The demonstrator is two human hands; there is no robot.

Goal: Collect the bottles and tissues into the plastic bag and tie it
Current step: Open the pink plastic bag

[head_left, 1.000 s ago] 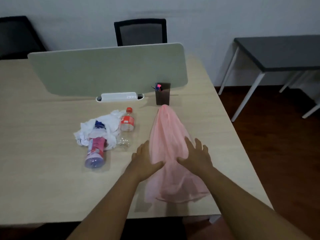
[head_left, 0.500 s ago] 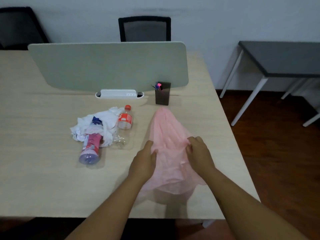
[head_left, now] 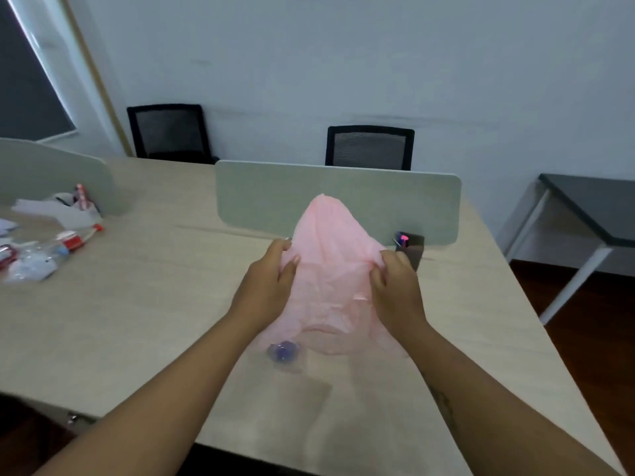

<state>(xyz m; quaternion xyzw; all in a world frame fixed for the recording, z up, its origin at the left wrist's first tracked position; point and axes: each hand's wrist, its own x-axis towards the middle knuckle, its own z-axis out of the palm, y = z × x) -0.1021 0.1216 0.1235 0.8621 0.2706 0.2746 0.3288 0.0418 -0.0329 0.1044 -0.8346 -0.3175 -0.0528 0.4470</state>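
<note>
A thin pink plastic bag [head_left: 331, 262] hangs lifted above the wooden table [head_left: 154, 304], its closed end pointing up and away. My left hand [head_left: 271, 276] grips its left side, and my right hand [head_left: 395, 283] pinches its right side. Below the bag's lower edge, the purple base of a lying bottle [head_left: 283, 350] shows beside my left forearm. The rest of that bottle and whatever lies near it are hidden behind the bag and my arm. Far left on the table lie other bottles with red caps [head_left: 74, 240] among white tissues [head_left: 51, 209].
A grey divider panel [head_left: 429, 201] stands behind the bag, with a dark pen holder [head_left: 414, 249] at its foot. Two black chairs [head_left: 369, 146] stand beyond the table. A dark side table [head_left: 591, 207] stands right. The table's near edge is close to my elbows.
Both hands shifted from the bag's middle to its sides and raised it off the table. The view tilted up, and the tissue pile by the bottle went out of sight.
</note>
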